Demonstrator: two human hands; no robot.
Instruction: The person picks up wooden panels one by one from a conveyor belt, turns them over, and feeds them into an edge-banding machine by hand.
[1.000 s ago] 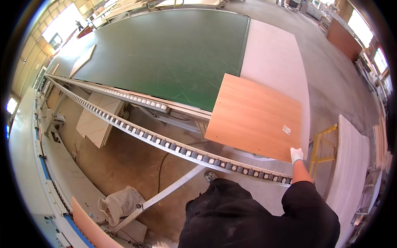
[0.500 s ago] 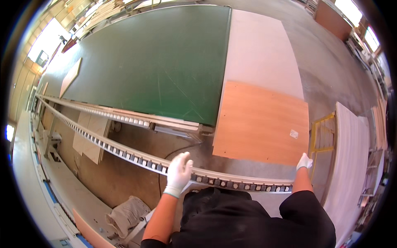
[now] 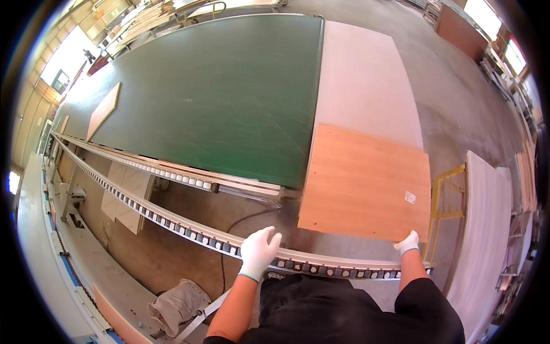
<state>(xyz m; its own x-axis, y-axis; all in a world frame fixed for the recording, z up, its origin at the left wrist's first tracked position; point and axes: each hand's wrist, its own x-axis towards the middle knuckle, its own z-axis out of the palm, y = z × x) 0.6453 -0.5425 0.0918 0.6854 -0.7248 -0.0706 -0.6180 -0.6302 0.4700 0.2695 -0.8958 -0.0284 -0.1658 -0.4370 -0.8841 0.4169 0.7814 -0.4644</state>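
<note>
Green table (image 3: 217, 97) (smaller board (image 3: 103, 110) lying on it), crumpled sack (image 3: 177, 298) on floor.

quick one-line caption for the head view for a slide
Gloved right hand grips the near corner of a wooden panel beside a green table; gloved left hand reaches toward a roller rail.

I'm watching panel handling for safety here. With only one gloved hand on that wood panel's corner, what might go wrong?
1. The right hand grips the wood panel only at its near right corner; the panel could pivot or slip.
2. The panel's near edge overhangs the gap before the roller rail; it may tip down.
3. The left hand hovers by the rail, where fingers could get pinched.
</note>
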